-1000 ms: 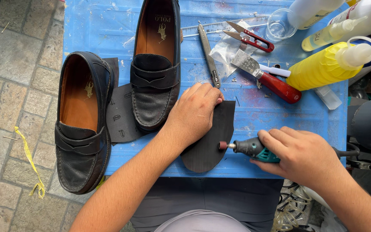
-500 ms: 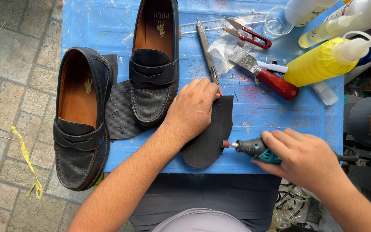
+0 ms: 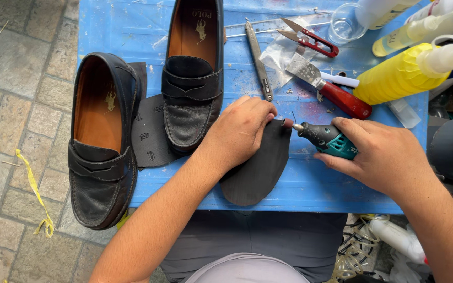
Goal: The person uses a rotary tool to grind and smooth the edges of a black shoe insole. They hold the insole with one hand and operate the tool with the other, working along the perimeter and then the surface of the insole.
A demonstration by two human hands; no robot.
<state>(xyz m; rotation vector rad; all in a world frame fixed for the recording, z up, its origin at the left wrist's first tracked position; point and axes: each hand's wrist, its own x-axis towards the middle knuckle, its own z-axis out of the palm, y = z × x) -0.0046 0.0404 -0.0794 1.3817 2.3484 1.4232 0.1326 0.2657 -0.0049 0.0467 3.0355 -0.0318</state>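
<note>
My left hand (image 3: 239,131) presses down on a dark rubber sole piece (image 3: 258,170) lying on the blue table (image 3: 310,183), fingers curled over its top edge. My right hand (image 3: 381,154) grips a green and black rotary tool (image 3: 326,139), whose small tip touches the sole piece's upper right edge beside my left fingertips. A black loafer (image 3: 192,73) lies just left of my left hand. A second black loafer (image 3: 103,139) hangs over the table's left edge.
Another dark sole piece (image 3: 148,139) lies between the loafers. Behind the hands lie a slim knife (image 3: 259,52), red-handled snips (image 3: 310,36), a red-handled scraper (image 3: 331,86), a yellow squeeze bottle (image 3: 399,76), a clear cup (image 3: 346,22) and pale bottles. Stone paving (image 3: 17,78) lies left.
My right hand has carried the rotary tool up and forward, from the sole piece's lower right edge to its upper right edge. My left hand still holds the piece down.
</note>
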